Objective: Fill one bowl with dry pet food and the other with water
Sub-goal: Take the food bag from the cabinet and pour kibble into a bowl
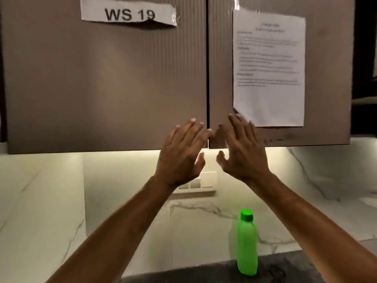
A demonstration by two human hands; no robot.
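Two brown cupboard doors (106, 78) are filling the upper part of the view, closed, meeting at a thin dark vertical seam at centre. Their bottom edge is running level above a lit strip of marble wall (40, 201). Open room is lying below that edge, between the cupboard and the dark desk (285, 268), which is showing only as a band along the bottom right.

Both arms are reaching up from the lower corners toward the seam. The left hand (181, 154) is sitting just left of the seam, fingers straight and spread wide, holding nothing; fingertips are overlapping the lower part of the left door, contact cannot be told. The right hand (242, 152) is sitting just right of the seam, likewise spread wide and holding nothing, fingertips near the lower left corner of a printed sheet (269, 68) taped to the right door. The two thumbs are close together but apart.

A green bottle (246, 244) with a green cap is standing upright on the desk, well below the right hand and under the right forearm.

A torn label (128, 13) reading "WS 19" is taped high on the left door. A wall switch plate (204, 180) is showing partly behind the left wrist.
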